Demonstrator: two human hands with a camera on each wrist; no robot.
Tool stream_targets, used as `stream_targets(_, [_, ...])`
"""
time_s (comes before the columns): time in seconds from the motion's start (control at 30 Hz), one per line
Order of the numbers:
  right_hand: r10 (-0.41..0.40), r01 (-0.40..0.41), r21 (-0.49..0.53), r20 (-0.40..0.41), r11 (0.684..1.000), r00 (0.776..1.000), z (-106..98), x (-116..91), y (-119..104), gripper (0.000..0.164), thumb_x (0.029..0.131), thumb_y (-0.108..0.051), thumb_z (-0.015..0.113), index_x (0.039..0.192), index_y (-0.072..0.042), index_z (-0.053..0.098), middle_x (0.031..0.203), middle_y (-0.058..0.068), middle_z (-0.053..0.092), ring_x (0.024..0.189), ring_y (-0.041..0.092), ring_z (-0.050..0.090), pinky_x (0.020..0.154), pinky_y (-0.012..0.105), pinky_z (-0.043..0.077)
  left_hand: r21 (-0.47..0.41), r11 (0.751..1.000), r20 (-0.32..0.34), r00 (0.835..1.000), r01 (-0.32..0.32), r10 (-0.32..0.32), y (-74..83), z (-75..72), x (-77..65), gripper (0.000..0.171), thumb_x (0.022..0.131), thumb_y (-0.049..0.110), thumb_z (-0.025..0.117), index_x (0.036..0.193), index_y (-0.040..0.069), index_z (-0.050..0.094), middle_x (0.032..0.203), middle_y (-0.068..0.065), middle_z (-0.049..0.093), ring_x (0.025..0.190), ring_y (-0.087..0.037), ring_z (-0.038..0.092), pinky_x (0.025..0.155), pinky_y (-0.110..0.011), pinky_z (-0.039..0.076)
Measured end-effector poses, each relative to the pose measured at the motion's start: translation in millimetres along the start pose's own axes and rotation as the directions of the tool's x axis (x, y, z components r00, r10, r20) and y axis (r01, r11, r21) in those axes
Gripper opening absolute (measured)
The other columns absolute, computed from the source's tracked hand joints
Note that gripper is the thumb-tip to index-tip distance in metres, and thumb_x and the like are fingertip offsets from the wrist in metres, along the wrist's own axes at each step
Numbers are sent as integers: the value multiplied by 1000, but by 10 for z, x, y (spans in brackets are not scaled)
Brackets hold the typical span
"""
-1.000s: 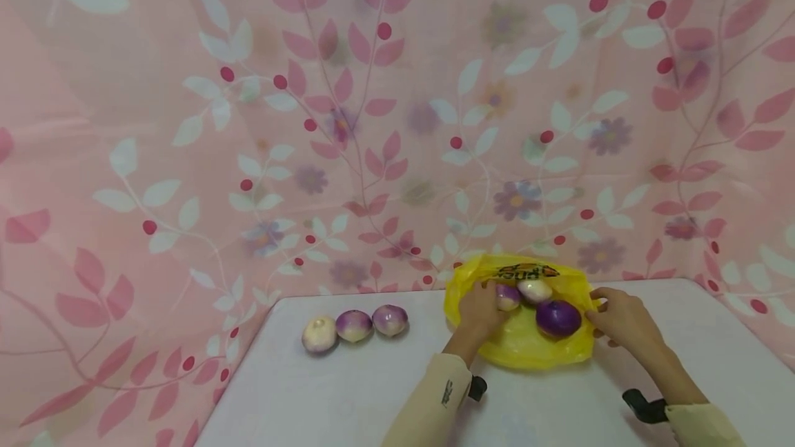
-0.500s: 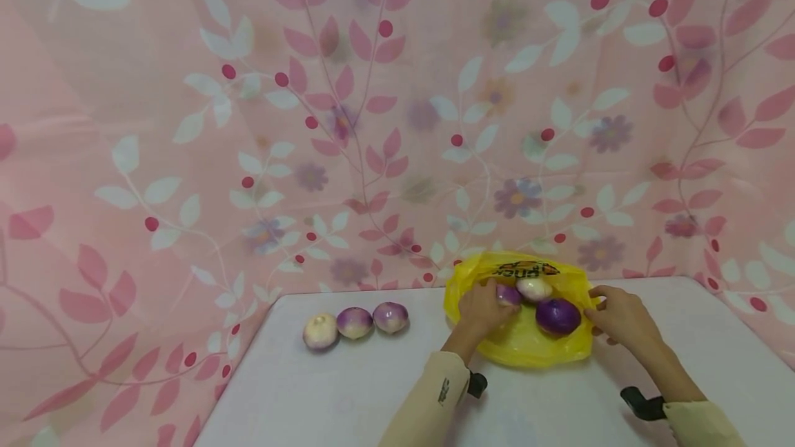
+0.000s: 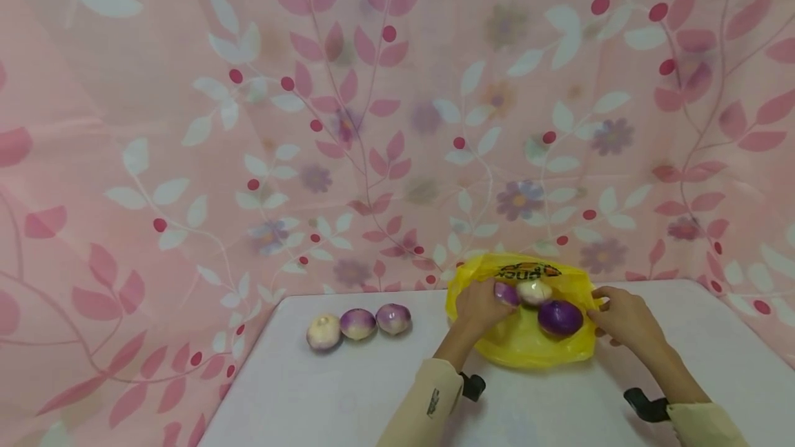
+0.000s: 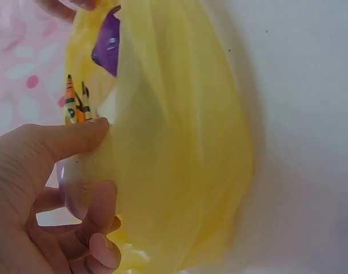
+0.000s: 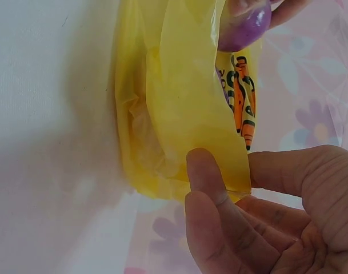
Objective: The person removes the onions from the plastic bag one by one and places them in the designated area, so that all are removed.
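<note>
My left hand (image 3: 481, 308) is at the left side of a yellow plastic bag (image 3: 528, 350), gripping a purple-and-white onion (image 3: 506, 294) at the bag's mouth. In the left wrist view this onion (image 4: 76, 197) lies behind the thumb and fingers, partly hidden by them. The right wrist view shows the same onion (image 5: 245, 28) at the bag's far end. Between thumb and fingers, my right hand (image 3: 627, 319) pinches the bag's right edge. Inside the open bag rest a whitish onion (image 3: 534, 292) and a deep purple onion (image 3: 560, 318).
To the left on the white table (image 3: 348, 399) is a short row: a cream onion (image 3: 324, 332), then two purple-and-white onions, one in the middle (image 3: 358, 323) and one on the right (image 3: 394, 319). A pink floral cloth (image 3: 373, 157) hangs behind the table's back edge.
My left hand has shifted slightly left with its onion, and more of the whitish onion shows. The right hand keeps its pinch on the bag. The head view has turned slightly.
</note>
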State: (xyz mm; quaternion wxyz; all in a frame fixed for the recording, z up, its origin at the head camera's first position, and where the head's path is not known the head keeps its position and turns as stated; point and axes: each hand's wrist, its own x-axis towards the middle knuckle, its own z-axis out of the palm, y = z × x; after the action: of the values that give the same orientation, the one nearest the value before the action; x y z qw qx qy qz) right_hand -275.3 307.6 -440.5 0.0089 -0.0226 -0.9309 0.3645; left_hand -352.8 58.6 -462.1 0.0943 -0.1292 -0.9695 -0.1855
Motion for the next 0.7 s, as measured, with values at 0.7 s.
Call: stream_targets(0.7, [0,0,-10,-6,1000,1000,8,-6,13,53,91,-13,65,127,19,43,104,38,60,65,26,68,53,34,56,23,994,-94,989,-108,110,-181,-464,-307,52,72,56,81,111,26,67,96,2,66,83,-15,61,69,-31,49])
